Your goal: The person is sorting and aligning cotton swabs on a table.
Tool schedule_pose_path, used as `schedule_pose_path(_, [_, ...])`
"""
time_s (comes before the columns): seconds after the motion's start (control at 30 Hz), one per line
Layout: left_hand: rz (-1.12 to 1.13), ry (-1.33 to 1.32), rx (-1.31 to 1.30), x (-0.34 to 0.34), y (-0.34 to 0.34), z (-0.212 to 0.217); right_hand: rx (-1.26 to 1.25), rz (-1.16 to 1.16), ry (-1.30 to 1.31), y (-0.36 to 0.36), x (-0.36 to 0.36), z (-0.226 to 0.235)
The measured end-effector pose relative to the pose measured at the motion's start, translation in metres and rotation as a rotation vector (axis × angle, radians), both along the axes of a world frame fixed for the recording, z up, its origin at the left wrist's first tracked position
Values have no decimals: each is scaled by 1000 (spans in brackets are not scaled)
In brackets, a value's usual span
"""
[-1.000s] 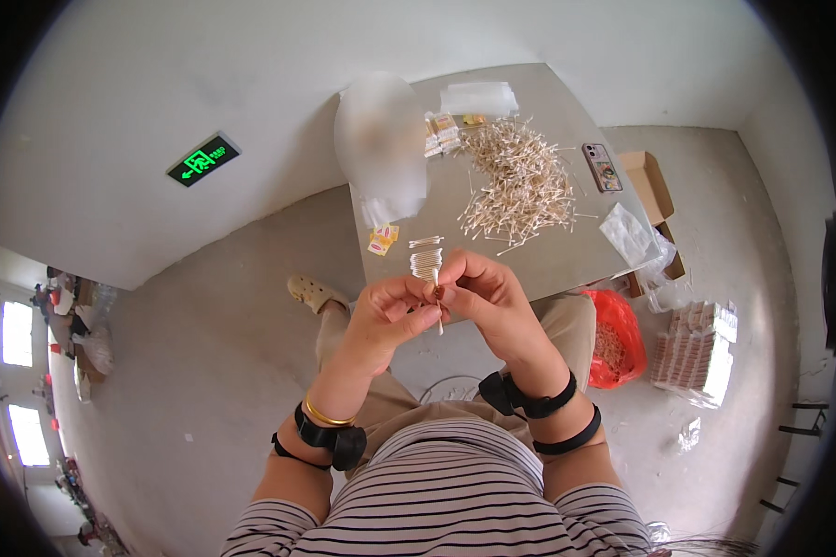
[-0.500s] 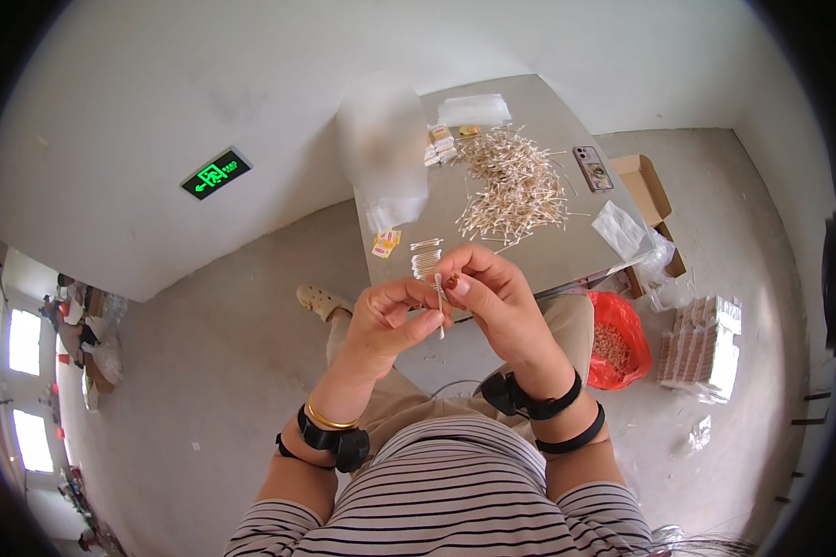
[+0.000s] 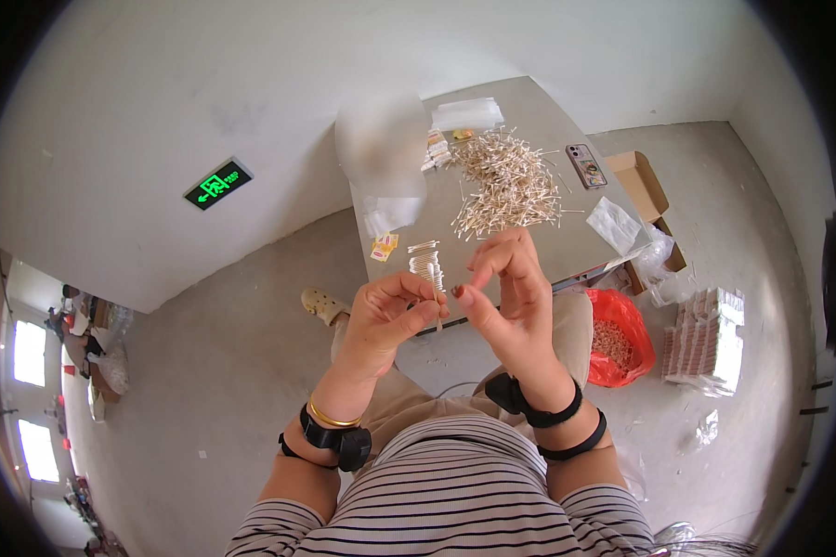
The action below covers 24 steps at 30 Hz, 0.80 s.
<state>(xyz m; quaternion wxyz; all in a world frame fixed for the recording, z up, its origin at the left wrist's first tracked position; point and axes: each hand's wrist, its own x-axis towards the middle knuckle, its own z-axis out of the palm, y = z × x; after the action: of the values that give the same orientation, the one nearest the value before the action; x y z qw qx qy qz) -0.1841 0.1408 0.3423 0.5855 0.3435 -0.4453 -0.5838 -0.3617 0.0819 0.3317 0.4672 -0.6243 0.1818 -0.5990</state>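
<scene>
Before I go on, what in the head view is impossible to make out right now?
All in the head view:
- Held cotton swab: its middle, covered by fingers of the left hand.
- Row of swabs: its near end, behind the same fingers.
- Swab pile: lower layers, buried under upper ones.
- Pale patch: detail, lost to blur.
- Far-left clutter: too small at the distorted rim.
- Striped shirt: cut off by the lower edge.

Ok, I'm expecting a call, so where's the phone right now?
In the head view, the phone lies near the right edge of the table, right of the cotton swab pile and above the crumpled plastic.
</scene>
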Motion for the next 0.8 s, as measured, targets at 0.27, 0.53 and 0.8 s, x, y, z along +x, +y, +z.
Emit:
schedule_pose_path(0.27, [-11,-72,59,-2,-7,-10,-24,-52,53,-4,-6,6])
schedule_pose_path(0.53, [-165,-652,51,4,-32,-57,505,-6,97,-12,-56,-68])
schedule_pose_path(0.8, [54,-652,295,59,-63,-162,329,-893,898,-32,-232,-160])
